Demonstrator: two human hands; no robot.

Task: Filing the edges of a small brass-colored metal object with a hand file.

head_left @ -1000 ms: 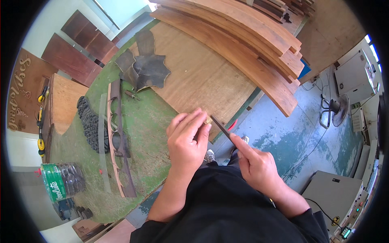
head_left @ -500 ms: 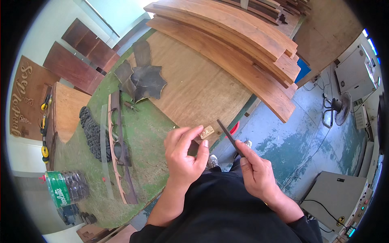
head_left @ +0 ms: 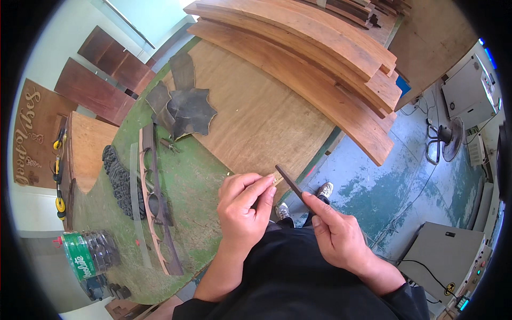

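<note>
My left hand [head_left: 245, 204] is closed, pinching a small golden rectangular piece [head_left: 274, 179] between thumb and fingertips. The piece is seen almost edge-on, and the fingers cover most of it. In my right hand [head_left: 340, 234] is a narrow, dark flat stick [head_left: 289, 181] like a file, with the forefinger stretched along it. Its far end slants up to the left, close to the golden piece; I cannot tell whether they touch. Both hands are held in front of my dark shirt, over the near edge of the green table [head_left: 200, 234].
On the table lie a plywood sheet [head_left: 256, 112], dark leather scraps [head_left: 192, 109], curved cut strips [head_left: 154, 208] and a dark knobbly mat [head_left: 121, 178]. Long wooden boards [head_left: 298, 53] are stacked at the far side. A large bottle [head_left: 88, 253] stands left; a grey cabinet [head_left: 445, 258] is at right.
The golden piece has turned from showing its face with raised marks to nearly edge-on, and my left fingers have closed more tightly around it. The dark stick has shifted slightly down and left.
</note>
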